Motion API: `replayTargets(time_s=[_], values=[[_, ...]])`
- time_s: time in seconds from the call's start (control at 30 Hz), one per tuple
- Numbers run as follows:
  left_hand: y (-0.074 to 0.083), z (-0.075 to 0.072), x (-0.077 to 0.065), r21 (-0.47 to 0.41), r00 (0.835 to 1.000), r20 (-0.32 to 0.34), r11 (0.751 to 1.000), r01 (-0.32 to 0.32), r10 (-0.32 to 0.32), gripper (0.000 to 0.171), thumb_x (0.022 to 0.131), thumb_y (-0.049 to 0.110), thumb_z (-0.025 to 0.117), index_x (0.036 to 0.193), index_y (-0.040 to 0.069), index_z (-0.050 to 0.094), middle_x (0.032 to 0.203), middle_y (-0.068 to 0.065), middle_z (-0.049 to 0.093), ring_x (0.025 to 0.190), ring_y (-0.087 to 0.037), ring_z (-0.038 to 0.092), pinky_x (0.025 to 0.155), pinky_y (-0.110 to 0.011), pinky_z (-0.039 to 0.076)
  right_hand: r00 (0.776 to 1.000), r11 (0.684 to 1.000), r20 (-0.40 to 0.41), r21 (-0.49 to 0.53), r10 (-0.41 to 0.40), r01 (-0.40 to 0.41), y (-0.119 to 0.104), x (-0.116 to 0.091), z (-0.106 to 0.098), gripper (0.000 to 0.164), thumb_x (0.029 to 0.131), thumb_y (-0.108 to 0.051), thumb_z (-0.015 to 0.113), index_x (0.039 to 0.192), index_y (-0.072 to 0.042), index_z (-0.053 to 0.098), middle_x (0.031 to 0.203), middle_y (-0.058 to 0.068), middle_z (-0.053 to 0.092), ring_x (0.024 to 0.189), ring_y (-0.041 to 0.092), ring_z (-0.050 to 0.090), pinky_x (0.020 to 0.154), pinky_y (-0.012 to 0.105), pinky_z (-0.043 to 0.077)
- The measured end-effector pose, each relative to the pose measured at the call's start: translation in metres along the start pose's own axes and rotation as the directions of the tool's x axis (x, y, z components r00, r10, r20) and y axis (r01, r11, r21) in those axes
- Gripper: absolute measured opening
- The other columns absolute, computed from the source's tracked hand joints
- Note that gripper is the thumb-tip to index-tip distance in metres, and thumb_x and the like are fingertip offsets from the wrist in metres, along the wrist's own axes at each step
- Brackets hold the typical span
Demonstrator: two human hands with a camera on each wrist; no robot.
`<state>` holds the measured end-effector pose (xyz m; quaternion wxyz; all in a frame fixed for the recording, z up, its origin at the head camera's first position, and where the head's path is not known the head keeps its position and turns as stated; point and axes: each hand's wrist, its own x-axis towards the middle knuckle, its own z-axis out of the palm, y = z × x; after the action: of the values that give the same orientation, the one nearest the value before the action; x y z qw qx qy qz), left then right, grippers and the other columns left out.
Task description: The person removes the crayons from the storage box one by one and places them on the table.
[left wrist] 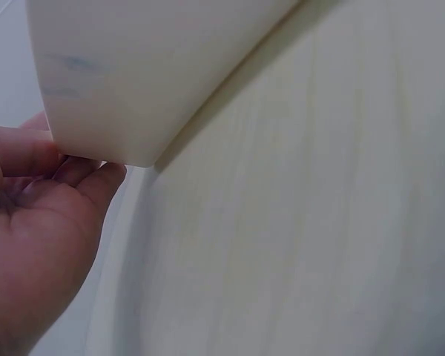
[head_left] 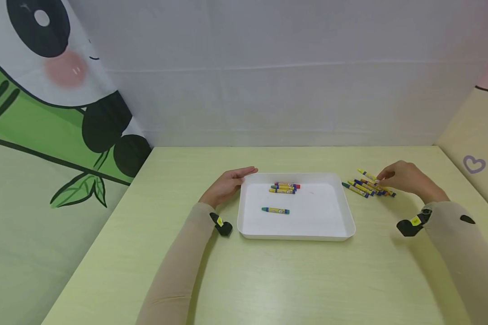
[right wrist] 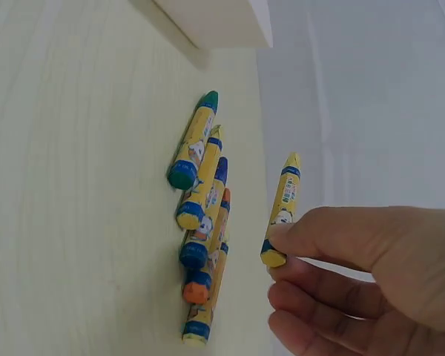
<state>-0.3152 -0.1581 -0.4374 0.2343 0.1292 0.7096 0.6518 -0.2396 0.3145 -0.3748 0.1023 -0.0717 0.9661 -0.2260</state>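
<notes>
Sleeves point(head_left: 176, 262) nearest. Right hand point(right wrist: 363, 274) pinches yellow crayon point(right wrist: 285, 191) between fingers; crayon pile point(right wrist: 197, 196) just beside them, white tray point(head_left: 309, 214) to their left. Left hand point(head_left: 227, 183) grips tray corner. Tabletop point(head_left: 297, 280) room from fingers toward sleeves.

Held a pale tray point(left wrist: 156, 67) by one corner with the left hand point(left wrist: 44, 241), in from the left side of the view. Bent the fingers point(left wrist: 107, 182) close together at that corner, touching the tray's edge. Turned part of the palm into sight below them. Made out faint bluish smudges point(left wrist: 74, 63) on the tray's off-white wall, just above the fingers in the view. Found a narrow dark shadow along the line between tray and counter point(left wrist: 297, 193). Saw soft, blurred streaks of wood grain over the counter, a lighter curved edge toward lower left, and a bluish-white sheet point(left wrist: 4, 67) beyond.
</notes>
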Motion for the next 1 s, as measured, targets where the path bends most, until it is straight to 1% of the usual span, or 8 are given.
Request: replayTargets(time_s=[0.33,0.57,0.7,0.9,1.0], values=[[0.0,0.001,-0.002,-0.002,1.0,-0.011,1.0,0.004,-0.004,0.048,0.102,-0.003,0.032,0.147,0.011,0.041,0.152,0.0,0.041,0.144,-0.016,0.031,0.118,-0.037,0.027,0.999,0.999,0.02,-0.016,0.043,-0.042,0.015,-0.002,-0.001,0.032,0.089,-0.017,0.062,0.108,0.009,0.065,0.1,0.024,0.067,0.091,0.038,0.061,0.071,0.047,0.053],[-0.003,-0.001,0.0,-0.015,1.0,-0.002,1.0,0.001,-0.001,0.048,0.101,-0.003,0.032,0.146,0.011,0.042,0.152,-0.001,0.041,0.144,-0.017,0.031,0.117,-0.037,0.028,0.997,0.997,0.028,-0.025,0.068,-0.067,0.025,-0.004,0.001,0.029,0.089,-0.011,0.061,0.106,0.012,0.064,0.098,0.026,0.067,0.089,0.038,0.062,0.07,0.047,0.053],[-0.004,-0.001,0.001,-0.015,1.0,0.002,1.0,-0.005,0.005,0.048,0.102,-0.003,0.032,0.146,0.012,0.042,0.152,-0.001,0.041,0.143,-0.018,0.031,0.118,-0.037,0.028,0.997,0.997,0.028,-0.024,0.074,-0.073,0.03,-0.005,0.003,0.029,0.088,-0.01,0.06,0.106,0.013,0.064,0.098,0.027,0.065,0.087,0.038,0.062,0.069,0.046,0.053],[-0.004,0.0,0.002,-0.006,1.0,0.01,1.0,-0.013,0.013,0.047,0.102,-0.001,0.033,0.146,0.012,0.042,0.152,0.0,0.041,0.143,-0.016,0.031,0.117,-0.037,0.029,0.997,0.996,0.024,-0.045,0.074,-0.073,0.037,-0.006,0.005,0.027,0.09,-0.009,0.059,0.104,0.013,0.064,0.101,0.031,0.062,0.09,0.043,0.06,0.069,0.048,0.052],[-0.003,-0.001,0.002,-0.007,1.0,0.014,1.0,-0.018,0.018,0.047,0.102,-0.001,0.033,0.146,0.012,0.043,0.152,0.0,0.041,0.144,-0.016,0.031,0.117,-0.037,0.028,0.996,0.996,0.028,-0.045,0.081,-0.079,0.039,-0.005,0.006,0.025,0.09,-0.007,0.058,0.103,0.013,0.064,0.1,0.031,0.062,0.089,0.043,0.06,0.069,0.048,0.052]])
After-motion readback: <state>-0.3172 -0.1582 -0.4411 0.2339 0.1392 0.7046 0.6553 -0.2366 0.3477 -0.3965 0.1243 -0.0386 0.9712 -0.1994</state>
